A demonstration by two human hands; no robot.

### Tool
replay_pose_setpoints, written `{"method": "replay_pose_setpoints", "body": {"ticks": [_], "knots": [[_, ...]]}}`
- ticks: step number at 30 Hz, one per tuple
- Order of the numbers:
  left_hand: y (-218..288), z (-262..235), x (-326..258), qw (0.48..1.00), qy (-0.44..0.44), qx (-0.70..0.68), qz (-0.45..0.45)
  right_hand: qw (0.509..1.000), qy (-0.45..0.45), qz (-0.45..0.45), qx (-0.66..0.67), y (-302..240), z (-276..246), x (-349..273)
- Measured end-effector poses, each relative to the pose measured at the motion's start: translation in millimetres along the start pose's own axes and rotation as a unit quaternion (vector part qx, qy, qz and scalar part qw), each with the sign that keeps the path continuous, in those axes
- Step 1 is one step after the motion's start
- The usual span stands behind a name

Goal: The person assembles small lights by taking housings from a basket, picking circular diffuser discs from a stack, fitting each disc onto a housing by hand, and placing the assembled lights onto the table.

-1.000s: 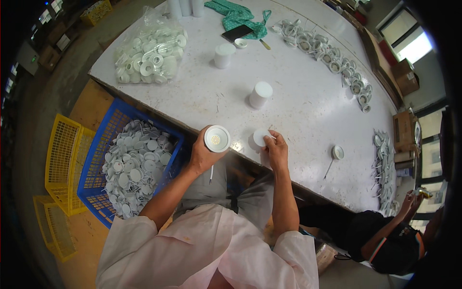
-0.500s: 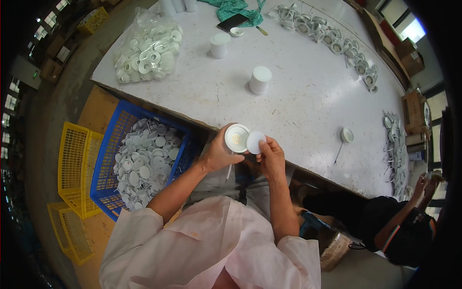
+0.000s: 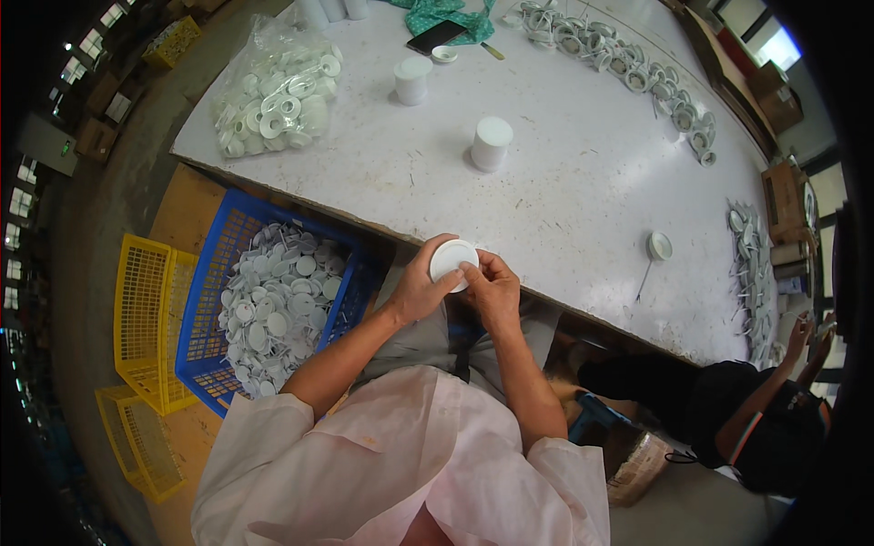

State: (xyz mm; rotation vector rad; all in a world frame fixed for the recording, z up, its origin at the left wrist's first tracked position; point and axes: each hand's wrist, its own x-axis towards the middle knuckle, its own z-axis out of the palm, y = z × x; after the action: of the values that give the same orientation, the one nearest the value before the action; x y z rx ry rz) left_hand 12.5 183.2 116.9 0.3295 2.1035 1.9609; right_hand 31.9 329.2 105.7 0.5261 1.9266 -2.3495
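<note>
My left hand (image 3: 414, 287) is closed around the rim of a small round white LED downlight (image 3: 446, 256) just off the table's near edge. A flat white diffuser disc (image 3: 454, 266) now covers its face, so the yellowish LEDs inside are hidden. My right hand (image 3: 493, 289) grips the same light from the other side, its thumb on the disc and its fingers curled behind the rim. Whether the disc lies fully flat in the rim I cannot tell.
A blue basket (image 3: 189, 338) of finished-looking white discs stands left, beside yellow crates (image 3: 138, 328). On the table (image 3: 555, 227) are a bag of white rings (image 3: 278, 105), disc stacks (image 3: 492, 146), a single wired light (image 3: 659, 246) and rows of lights (image 3: 637, 77). A co-worker (image 3: 728, 409) is at right.
My right hand has moved left, bringing the white diffuser disc from beside the downlight onto its face. The LEDs that showed before are covered.
</note>
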Motion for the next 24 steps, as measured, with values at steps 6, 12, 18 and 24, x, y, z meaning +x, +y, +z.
{"method": "replay_pose_setpoints", "body": {"ticks": [6, 12, 18, 24], "knots": [[5, -1, -2, 0.999, 0.01, -0.014, -0.039, 1.0, -0.003, -0.016, -0.007, 3, 3, 0], [-2, -1, -3, 1.0, 0.011, -0.003, -0.005, 1.0, -0.007, 0.005, 0.012, -4, 6, -1], [-5, -2, -3, 0.999, -0.006, 0.035, 0.0, 0.997, -0.018, 0.06, 0.043, 2, -1, 2], [-16, -3, -2, 1.0, -0.002, 0.025, 0.013, 0.994, -0.041, 0.078, 0.061, 2, 0, 1]]}}
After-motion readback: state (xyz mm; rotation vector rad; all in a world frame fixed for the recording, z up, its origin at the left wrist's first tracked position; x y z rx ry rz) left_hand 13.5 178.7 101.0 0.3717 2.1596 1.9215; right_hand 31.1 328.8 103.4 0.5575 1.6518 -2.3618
